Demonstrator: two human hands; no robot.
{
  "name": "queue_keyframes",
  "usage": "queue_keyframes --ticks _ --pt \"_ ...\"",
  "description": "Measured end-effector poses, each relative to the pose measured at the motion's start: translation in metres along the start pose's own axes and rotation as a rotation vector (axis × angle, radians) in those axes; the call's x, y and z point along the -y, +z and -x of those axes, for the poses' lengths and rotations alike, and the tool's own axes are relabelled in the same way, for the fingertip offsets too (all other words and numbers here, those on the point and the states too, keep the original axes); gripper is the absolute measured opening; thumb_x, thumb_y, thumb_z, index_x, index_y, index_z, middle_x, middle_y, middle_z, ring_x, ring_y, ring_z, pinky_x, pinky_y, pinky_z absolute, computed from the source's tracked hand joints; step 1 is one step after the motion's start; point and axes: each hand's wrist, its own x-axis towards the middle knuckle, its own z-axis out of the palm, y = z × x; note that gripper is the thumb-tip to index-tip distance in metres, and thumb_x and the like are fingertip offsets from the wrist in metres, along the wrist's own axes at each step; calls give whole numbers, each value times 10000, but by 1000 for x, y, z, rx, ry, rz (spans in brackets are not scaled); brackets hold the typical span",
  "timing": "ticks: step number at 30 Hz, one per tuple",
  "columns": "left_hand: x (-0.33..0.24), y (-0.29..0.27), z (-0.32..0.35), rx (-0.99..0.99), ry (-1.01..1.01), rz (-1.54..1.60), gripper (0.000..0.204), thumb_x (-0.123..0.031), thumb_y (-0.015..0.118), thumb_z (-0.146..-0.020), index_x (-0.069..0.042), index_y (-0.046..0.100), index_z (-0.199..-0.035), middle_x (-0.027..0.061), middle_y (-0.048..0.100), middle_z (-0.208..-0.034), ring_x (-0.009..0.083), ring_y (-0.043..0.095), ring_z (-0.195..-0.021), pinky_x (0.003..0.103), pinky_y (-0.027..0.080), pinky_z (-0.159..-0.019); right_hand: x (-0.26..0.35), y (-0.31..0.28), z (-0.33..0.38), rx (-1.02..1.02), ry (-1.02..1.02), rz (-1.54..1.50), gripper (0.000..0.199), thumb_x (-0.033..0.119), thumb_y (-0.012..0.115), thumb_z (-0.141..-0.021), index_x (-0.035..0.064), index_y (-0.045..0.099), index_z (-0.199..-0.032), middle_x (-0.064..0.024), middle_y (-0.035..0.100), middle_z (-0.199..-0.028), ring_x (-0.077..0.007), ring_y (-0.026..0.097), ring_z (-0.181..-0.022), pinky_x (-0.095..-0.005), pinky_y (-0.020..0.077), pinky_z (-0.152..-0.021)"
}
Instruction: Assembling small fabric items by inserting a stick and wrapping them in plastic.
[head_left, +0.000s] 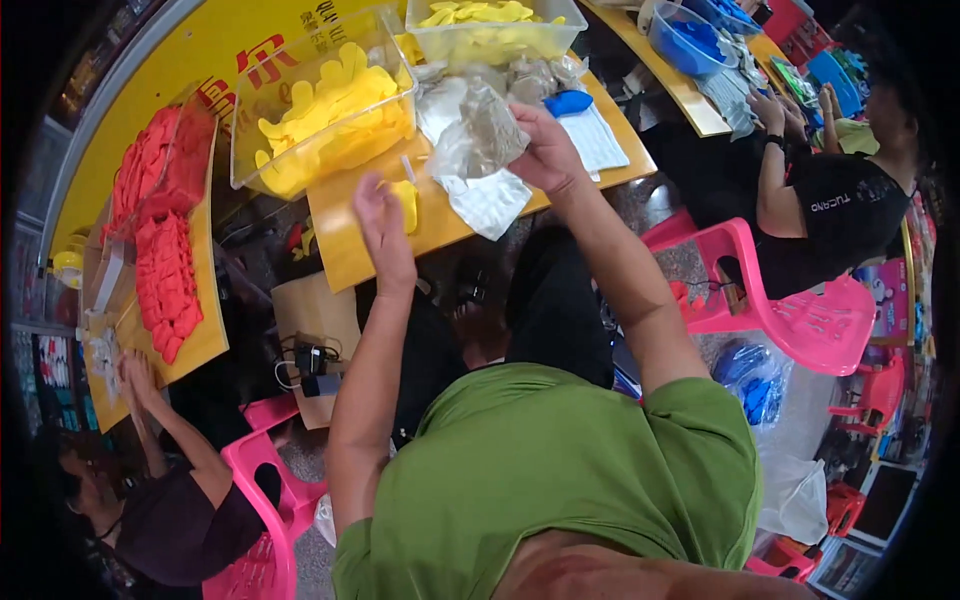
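Observation:
My left hand [383, 232] reaches up to the wooden table edge [345, 255] and pinches a small yellow plastic piece [407, 200]. My right hand [545, 150] is closed on a clear plastic bag [480, 135] with greyish contents, held above the table. A flat white packet [490, 205] lies just under that bag. A clear bin of yellow pieces [330, 105] stands behind my left hand, and a second clear bin of yellow pieces [490, 30] stands farther back.
A pile of red pieces [165, 240] lies on a board at left, where another person's hand [135, 375] works from a pink chair [265, 500]. A person in black [830, 205] sits at right on a pink chair [790, 310]. Blue bins [690, 40] stand at the back.

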Motion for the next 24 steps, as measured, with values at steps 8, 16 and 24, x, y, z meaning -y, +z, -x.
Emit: queue_keyframes --ticks 8,16,24 --pt "-17 6 31 237 -514 587 141 -86 621 -842 5 612 -949 -6 605 -732 67 555 -628 188 450 -573 -40 45 33 -222 301 -89 260 185 510 -910 -44 565 -1023 -98 629 -959 -178 625 -865 -327 501 -814" --pt "-8 -2 53 221 -546 639 104 -91 597 -862 -31 623 -942 6 621 -783 59 553 -639 197 439 -566 -29 74 43 -225 -8 853 107 101 632 -821 12 627 -881 10 613 -767 -43 533 -702 -202 440 -621" --pt "0 -13 54 273 -729 760 219 -184 563 -893 -70 573 -1080 14 615 -902 88 572 -784 216 460 -664 -24 68 31 23 -113 1701 94 86 625 -825 -2 596 -840 33 565 -713 -39 473 -632 -210 391 -547"
